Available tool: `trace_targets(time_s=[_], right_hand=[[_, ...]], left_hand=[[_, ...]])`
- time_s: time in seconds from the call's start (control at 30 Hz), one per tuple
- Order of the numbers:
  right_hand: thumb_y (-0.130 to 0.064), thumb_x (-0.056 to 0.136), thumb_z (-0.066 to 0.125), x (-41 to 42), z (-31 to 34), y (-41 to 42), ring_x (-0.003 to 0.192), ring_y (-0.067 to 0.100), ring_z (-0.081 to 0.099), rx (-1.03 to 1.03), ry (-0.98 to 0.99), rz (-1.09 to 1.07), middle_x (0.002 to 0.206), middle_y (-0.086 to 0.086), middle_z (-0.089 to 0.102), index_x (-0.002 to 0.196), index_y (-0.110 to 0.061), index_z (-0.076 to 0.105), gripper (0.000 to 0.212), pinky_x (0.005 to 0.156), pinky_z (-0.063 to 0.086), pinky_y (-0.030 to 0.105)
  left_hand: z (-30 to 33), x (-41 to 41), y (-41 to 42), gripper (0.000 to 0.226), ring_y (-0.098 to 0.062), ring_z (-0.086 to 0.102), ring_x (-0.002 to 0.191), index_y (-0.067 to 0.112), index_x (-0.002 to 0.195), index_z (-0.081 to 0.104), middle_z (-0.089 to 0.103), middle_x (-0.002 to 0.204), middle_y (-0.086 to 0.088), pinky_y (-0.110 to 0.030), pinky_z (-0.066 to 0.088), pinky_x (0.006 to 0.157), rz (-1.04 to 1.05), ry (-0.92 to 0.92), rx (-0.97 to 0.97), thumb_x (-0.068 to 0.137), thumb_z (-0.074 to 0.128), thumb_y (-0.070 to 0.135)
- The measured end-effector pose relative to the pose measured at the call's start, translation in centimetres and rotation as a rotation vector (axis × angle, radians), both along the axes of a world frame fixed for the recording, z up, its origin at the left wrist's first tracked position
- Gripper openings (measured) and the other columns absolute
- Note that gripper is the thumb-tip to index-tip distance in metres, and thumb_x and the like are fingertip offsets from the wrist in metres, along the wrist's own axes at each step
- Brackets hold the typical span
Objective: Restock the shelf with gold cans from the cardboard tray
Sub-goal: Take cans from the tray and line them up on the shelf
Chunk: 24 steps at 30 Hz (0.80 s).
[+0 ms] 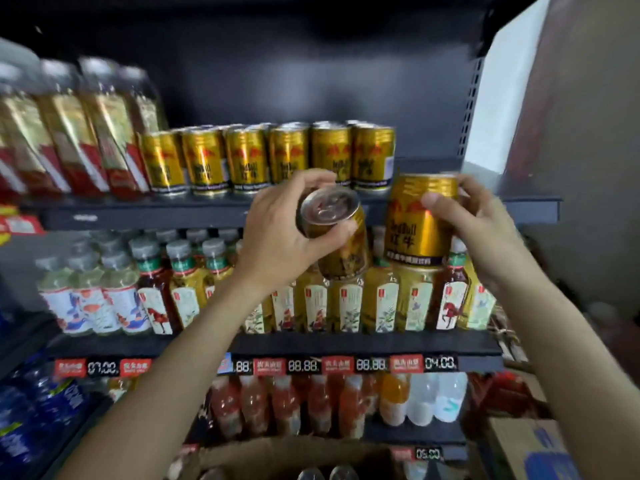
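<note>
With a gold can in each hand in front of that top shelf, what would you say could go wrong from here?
The can in the left hand is tilted, its top facing the camera, held mostly by curled fingertips; it might slip onto the tea bottles below. The upright can in the right hand is heading for the gap beside the shelved gold cans; a nudge could topple that row. With both hands full, neither can steady anything.
</note>
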State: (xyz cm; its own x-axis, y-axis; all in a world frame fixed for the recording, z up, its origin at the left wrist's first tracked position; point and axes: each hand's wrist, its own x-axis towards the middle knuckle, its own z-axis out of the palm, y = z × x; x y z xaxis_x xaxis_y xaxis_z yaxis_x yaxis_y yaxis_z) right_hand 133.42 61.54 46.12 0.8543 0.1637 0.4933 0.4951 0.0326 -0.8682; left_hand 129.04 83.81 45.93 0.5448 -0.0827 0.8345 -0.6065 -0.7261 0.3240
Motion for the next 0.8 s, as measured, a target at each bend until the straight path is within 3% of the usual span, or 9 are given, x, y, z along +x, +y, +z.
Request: trace_targets(time_s=[0.13, 0.27, 0.4, 0.6, 0.8], right_hand=[[-0.041, 0.068, 0.070, 2.3, 4.1, -1.7, 0.076, 0.002, 0.065, 0.005, -0.039, -0.036, 0.091, -0.005, 0.065, 0.100, -0.024, 0.054, 0.040, 0.064, 0.049, 0.017], [-0.036, 0.078, 0.071, 5.0, 6.9, -3.8, 0.094, 0.015, 0.064, -0.036, -0.069, -0.084, 0.104, 0.001, 0.066, 0.110, -0.020, 0.051, 0.041, 0.086, 0.050, 0.029], [-0.034, 0.078, 0.071, 7.8, 8.8, -6.2, 0.092, 0.014, 0.063, -0.066, -0.105, -0.149, 0.106, 0.004, 0.064, 0.116, -0.015, 0.048, 0.048, 0.078, 0.051, 0.025], [-0.030, 0.078, 0.072, 13.9, 10.0, -10.5, 0.083, 0.011, 0.059, -0.114, -0.074, -0.191, 0.107, 0.005, 0.059, 0.121, -0.014, 0.044, 0.053, 0.067, 0.046, 0.020], [-0.024, 0.080, 0.071, 22.2, 8.4, -13.2, 0.105, 0.029, 0.059, -0.198, 0.048, -0.138, 0.117, 0.014, 0.057, 0.125, -0.012, 0.042, 0.055, 0.089, 0.050, 0.037]], left_hand=[[4.8, 2.3, -2.9, 0.057, -0.005, 0.060, 0.097, 0.020, 0.115, 0.057, 0.058, 0.105, 0.018, -0.036, 0.048, 0.088, 0.017, -0.092, 0.066, 0.075, 0.054, 0.060], [8.5, 5.7, -5.9, 0.059, -0.001, 0.056, 0.095, 0.022, 0.115, 0.057, 0.062, 0.107, 0.014, -0.030, 0.040, 0.089, 0.072, -0.116, 0.152, 0.073, 0.049, 0.064], [10.6, 9.7, -9.0, 0.059, -0.008, 0.056, 0.102, 0.024, 0.113, 0.058, 0.063, 0.113, 0.010, -0.025, 0.028, 0.085, 0.141, -0.136, 0.220, 0.073, 0.045, 0.066], [11.9, 17.0, -14.1, 0.053, -0.017, 0.055, 0.108, 0.022, 0.115, 0.057, 0.061, 0.118, 0.003, -0.034, 0.036, 0.092, 0.234, -0.076, 0.241, 0.080, 0.055, 0.061], [10.7, 24.1, -17.1, 0.052, -0.020, 0.054, 0.111, 0.023, 0.121, 0.053, 0.058, 0.124, 0.000, -0.034, 0.038, 0.094, 0.345, 0.042, 0.241, 0.084, 0.053, 0.060]])
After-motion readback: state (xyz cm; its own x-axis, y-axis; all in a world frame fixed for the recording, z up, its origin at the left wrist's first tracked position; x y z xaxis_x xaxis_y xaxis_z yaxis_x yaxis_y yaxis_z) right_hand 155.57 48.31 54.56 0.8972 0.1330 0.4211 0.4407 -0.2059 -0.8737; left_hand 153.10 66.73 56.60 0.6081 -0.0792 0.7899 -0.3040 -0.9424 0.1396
